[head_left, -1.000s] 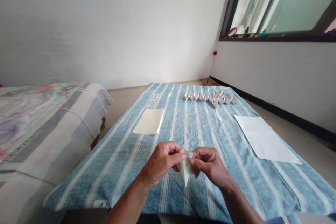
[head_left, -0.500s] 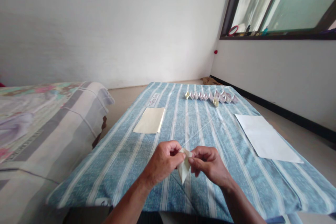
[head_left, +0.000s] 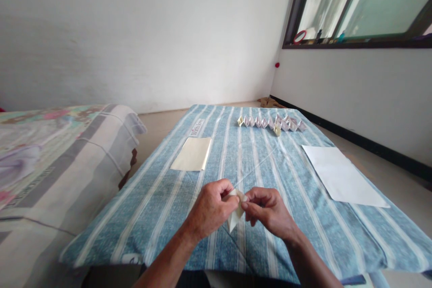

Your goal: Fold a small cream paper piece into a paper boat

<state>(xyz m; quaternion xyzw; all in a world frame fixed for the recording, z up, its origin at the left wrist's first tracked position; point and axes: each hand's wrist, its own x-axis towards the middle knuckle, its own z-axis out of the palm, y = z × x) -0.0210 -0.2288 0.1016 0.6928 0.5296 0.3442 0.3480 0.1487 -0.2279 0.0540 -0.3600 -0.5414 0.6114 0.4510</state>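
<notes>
Head view: the left hand (head_left: 211, 210) has closed in toward the right hand (head_left: 270, 212), both pinching the folded paper (head_left: 235, 210) between them. Its tip has swung toward the left hand, above the striped cloth (head_left: 162, 220); folded pieces (head_left: 270, 122) lie well ahead.

A striped blue cloth (head_left: 324, 234) covers the floor — a cream sheet (head_left: 191, 154) and a white sheet (head_left: 340, 176) lie on it, a row of paper folds (head_left: 272, 123) along its far end, a bed (head_left: 57, 162) beside its left edge, a window (head_left: 357, 4) high beyond its right.
</notes>
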